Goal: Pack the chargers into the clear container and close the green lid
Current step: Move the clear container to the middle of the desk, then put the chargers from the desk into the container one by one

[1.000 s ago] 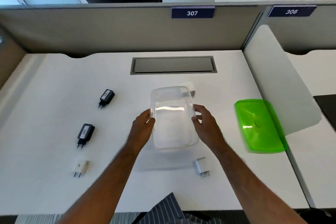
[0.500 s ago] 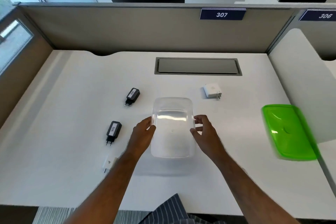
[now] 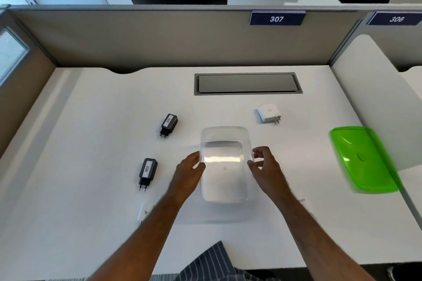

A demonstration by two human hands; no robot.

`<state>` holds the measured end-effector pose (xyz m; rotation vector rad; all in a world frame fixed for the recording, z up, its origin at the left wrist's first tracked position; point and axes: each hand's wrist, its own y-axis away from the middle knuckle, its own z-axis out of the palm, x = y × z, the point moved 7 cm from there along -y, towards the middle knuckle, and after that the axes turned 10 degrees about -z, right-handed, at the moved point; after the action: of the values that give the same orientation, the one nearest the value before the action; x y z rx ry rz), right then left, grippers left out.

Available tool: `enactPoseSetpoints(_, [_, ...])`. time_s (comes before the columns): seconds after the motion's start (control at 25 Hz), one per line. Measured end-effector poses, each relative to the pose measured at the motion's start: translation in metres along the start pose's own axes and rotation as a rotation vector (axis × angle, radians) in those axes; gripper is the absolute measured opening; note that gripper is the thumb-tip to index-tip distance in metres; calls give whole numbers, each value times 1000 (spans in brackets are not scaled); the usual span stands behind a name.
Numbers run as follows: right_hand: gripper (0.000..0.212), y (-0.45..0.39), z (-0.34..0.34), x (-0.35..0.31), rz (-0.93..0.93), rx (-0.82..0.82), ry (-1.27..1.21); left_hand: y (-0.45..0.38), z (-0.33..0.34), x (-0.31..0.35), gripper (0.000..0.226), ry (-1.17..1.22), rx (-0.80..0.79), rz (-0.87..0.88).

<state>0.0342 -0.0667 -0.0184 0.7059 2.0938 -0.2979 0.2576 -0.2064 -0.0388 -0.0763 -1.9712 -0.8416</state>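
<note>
The clear container (image 3: 225, 180) stands open on the white desk in front of me. My left hand (image 3: 188, 172) holds its left wall and my right hand (image 3: 265, 166) holds its right wall, fingers curled at the rim. A black charger marked 002 (image 3: 169, 123) and a black charger marked 026 (image 3: 148, 170) lie to the left. My left forearm partly hides a small white charger (image 3: 142, 212). Behind the container to the right lies a white square charger (image 3: 268, 112). The green lid (image 3: 363, 159) rests at the desk's right edge.
A grey cable hatch (image 3: 247, 83) is set into the desk at the back. Beige partition walls close off the back and left. A white divider panel (image 3: 379, 98) stands along the right side, just behind the lid.
The container has come nearer to me, uncovering the white square charger behind it. Both hands have stayed at its sides. My view has swung left.
</note>
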Motion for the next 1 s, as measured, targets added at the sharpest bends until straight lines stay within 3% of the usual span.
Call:
enactPoseSetpoints(0.12, [25,-1,-3,4,25,23,-7,-11,2,-6,23,28,-19,-8])
enactPoseSetpoints(0.24, [24,-2,-5,7,37,41,-18,-20,-4,-15,32,2,4,-5])
enactPoseSetpoints(0.44, [23,-7,-10,17,70,89,-31,-44,-14,-20,48,-412,178,167])
enactPoseSetpoints(0.64, [24,-27,-13,19,60,95,-40,-72,-5,-31,61,-782,201,233])
enactPoseSetpoints(0.76, [25,-47,-16,25,49,87,-4,-75,2,-37,66,-903,263,268])
enactPoseSetpoints(1.0, [25,-105,-33,46,61,82,92,-74,3,-36,69,-927,322,291])
